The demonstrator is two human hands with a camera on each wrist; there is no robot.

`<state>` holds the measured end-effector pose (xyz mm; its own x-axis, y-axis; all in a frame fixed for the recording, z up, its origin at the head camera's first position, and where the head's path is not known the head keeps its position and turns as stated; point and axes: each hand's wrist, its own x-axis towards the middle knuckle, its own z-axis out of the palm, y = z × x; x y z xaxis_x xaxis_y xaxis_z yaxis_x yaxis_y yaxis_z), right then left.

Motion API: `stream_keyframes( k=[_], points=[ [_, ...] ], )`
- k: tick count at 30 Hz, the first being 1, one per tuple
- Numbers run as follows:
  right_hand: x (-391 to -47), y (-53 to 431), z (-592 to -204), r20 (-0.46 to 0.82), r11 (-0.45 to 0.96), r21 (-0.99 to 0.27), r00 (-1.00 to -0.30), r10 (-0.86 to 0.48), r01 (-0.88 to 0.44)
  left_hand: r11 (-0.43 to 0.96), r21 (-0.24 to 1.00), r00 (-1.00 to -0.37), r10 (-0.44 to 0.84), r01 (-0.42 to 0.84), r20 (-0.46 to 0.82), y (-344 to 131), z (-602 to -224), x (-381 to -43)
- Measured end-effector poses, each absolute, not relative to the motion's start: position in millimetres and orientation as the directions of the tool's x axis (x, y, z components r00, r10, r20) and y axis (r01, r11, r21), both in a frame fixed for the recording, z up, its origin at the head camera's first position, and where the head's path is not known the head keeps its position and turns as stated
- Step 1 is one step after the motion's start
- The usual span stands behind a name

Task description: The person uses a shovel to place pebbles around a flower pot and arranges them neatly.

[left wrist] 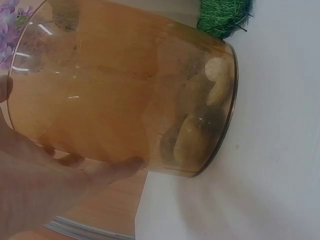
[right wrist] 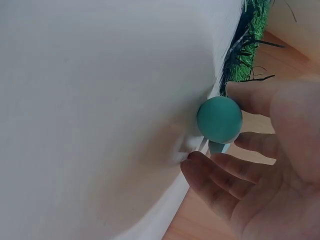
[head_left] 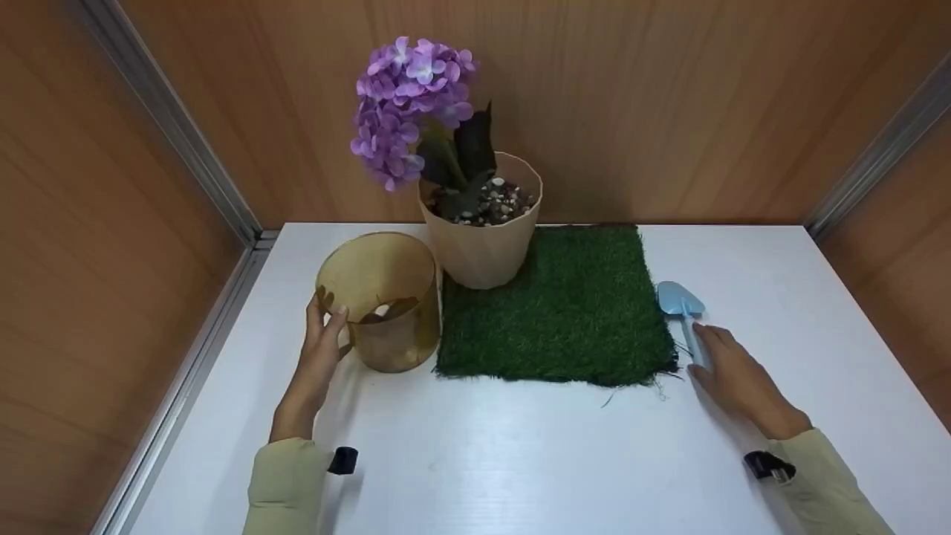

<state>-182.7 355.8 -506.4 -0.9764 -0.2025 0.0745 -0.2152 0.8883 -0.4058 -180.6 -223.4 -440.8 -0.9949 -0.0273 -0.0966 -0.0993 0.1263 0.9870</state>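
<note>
My left hand (head_left: 319, 349) holds the near left side of a see-through amber container (head_left: 401, 349). In the left wrist view, the fingers spread along the wall of the amber container (left wrist: 110, 90), and several rounded stones (left wrist: 192, 135) show through near its base. On the right, the thumb and fingers of my right hand (head_left: 743, 379) lie around the handle of a small light-blue trowel (head_left: 677, 299). Its blade points away, beside the turf's right edge. In the right wrist view, the handle's round teal end (right wrist: 220, 120) shows between thumb and fingers.
A green artificial turf mat (head_left: 565, 312) lies mid-table. On its back left corner stands a beige pot (head_left: 483, 253) with pebbles and a purple flower (head_left: 416, 89), close to the amber container. Wooden panels (head_left: 669, 111) bound the white table (head_left: 483, 461) behind and at the sides.
</note>
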Motion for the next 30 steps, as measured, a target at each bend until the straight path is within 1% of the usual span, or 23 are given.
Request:
stream_keyframes(
  k=[5,14,19,25,30],
  points=[
    [-182,356,-508,0.087,0.892,-0.392,-0.974,-0.208,-0.226,0.099,0.99,-0.995,-0.001,-0.097,-0.097,-219,-426,-171],
    [-182,350,-507,0.095,0.892,-0.397,-0.976,-0.194,-0.216,0.097,0.985,-0.989,-0.046,-0.142,-0.138,-222,-441,-182],
    [-183,349,-506,0.093,0.892,-0.398,-0.976,-0.195,-0.216,0.084,0.989,-0.992,-0.035,-0.125,-0.122,-223,-441,-181],
    [-181,351,-507,0.094,0.884,-0.423,-0.98,-0.175,-0.198,0.102,0.987,-0.992,-0.041,-0.123,-0.119,-224,-440,-180],
    [-179,352,-506,0.129,0.865,-0.465,-0.981,-0.146,-0.19,0.105,0.987,-0.992,-0.053,-0.121,-0.116,-224,-439,-181]
  ],
)
